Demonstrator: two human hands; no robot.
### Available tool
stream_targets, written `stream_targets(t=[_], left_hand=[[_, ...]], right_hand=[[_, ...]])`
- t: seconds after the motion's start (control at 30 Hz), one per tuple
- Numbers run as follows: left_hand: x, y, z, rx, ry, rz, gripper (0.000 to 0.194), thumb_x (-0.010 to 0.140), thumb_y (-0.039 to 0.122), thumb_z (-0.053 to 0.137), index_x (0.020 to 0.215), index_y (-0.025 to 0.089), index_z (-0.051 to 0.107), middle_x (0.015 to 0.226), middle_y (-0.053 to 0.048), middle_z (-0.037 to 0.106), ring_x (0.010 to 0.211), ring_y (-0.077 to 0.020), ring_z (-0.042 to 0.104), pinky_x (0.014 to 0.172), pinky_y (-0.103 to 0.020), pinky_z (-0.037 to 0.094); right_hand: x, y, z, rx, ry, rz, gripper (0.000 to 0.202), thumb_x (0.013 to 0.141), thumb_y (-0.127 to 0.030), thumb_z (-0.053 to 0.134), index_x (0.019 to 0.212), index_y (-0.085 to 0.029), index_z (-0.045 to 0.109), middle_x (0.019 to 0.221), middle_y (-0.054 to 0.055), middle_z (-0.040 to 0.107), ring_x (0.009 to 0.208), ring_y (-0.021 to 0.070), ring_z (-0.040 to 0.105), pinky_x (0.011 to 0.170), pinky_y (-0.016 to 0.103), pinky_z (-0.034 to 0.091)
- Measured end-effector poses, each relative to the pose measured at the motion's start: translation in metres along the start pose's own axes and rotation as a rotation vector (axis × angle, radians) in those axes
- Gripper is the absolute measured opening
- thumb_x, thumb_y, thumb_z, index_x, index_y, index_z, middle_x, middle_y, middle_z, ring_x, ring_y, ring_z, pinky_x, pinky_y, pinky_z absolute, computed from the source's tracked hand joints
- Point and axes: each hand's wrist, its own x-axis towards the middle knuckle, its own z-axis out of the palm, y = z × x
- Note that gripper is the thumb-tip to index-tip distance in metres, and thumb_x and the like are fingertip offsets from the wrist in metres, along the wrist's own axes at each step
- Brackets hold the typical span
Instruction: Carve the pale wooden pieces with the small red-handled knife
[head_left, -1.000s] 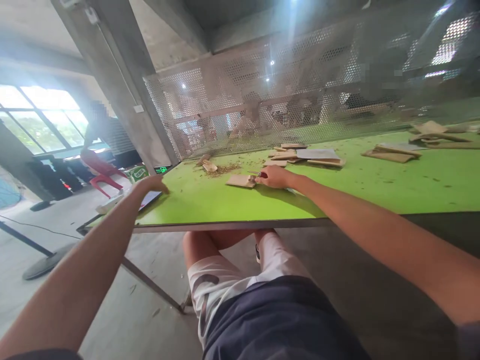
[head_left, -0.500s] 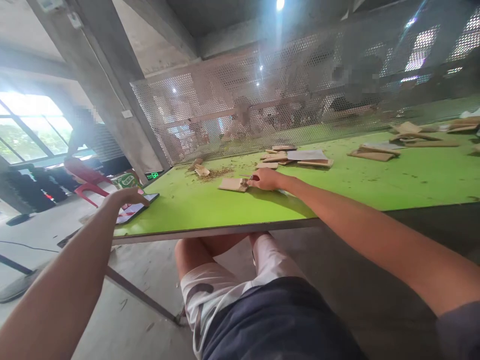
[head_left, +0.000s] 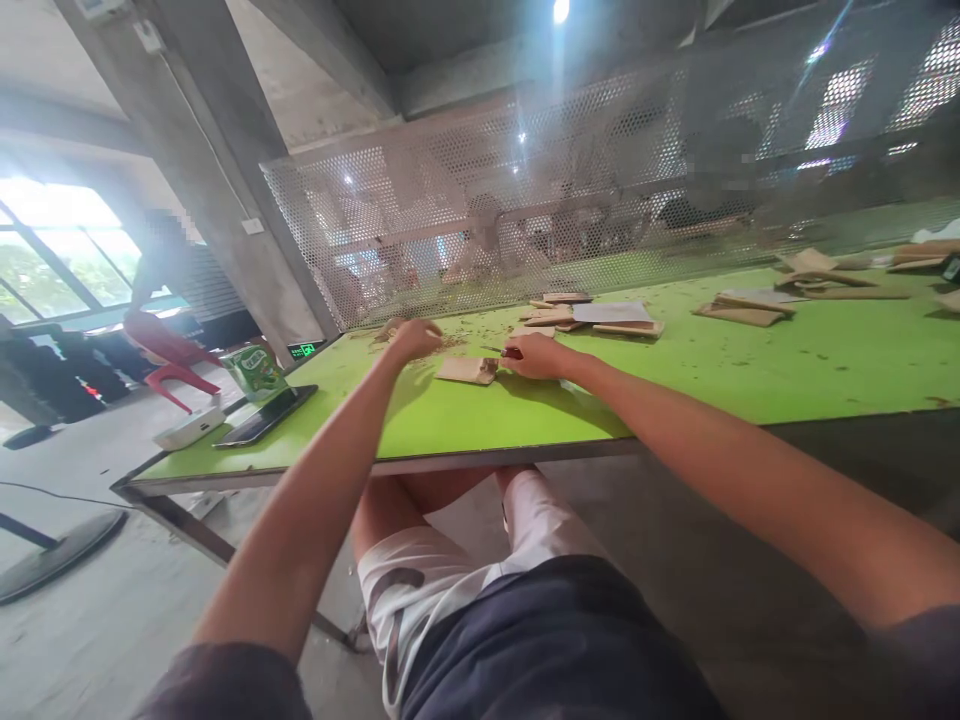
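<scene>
My left hand [head_left: 414,340] hangs over scattered brown crumbs [head_left: 448,345] on the green tabletop, its fingers apart and nothing visible in them. My right hand [head_left: 534,357] is closed around a thin, dark pointed tool [head_left: 493,350] whose kind I cannot make out. Its tip points left, above the crumpled right end of a small brown paper packet [head_left: 463,370]. That packet lies flat between my two hands. Just behind the right hand are more brown packets [head_left: 551,315], with a white sheet of paper [head_left: 611,312] on top.
At the table's left end lie a dark-screened tablet [head_left: 266,415], a green box [head_left: 256,370] and a white device [head_left: 187,428]. More packets [head_left: 746,308] spread along the right. A perforated metal screen [head_left: 465,210] rises behind the table. A person [head_left: 202,285] is beyond a red chair [head_left: 169,350].
My left hand has left the tablet and moved right, over the crumbs. The tablet's lit screen has gone dark. My right hand has barely moved.
</scene>
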Motion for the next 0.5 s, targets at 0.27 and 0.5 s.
stream_targets(t=[0.27,0.5], left_hand=[[-0.016,0.023,0.021,-0.147,-0.224,0.221,0.038,0.074,0.043,0.06,0.099,0.018,0.073,0.093,-0.007,0.074,0.081,-0.0202,0.066,0.07,-0.028,0.048],[-0.018,0.033,0.031,-0.018,-0.149,0.215,0.034,0.067,0.043,0.065,0.049,0.016,0.054,0.047,0.0,0.045,0.054,-0.014,0.046,0.054,-0.027,0.029]], right_hand=[[0.004,0.018,0.004,-0.014,0.013,0.148,0.016,0.076,-0.031,0.061,0.073,-0.016,0.062,0.076,0.011,0.066,0.064,0.0177,0.053,0.054,0.027,0.027],[0.006,0.023,0.009,0.009,0.167,0.177,0.024,0.084,-0.033,0.051,0.098,-0.016,0.06,0.095,0.012,0.068,0.075,0.0191,0.056,0.057,0.026,0.03]])
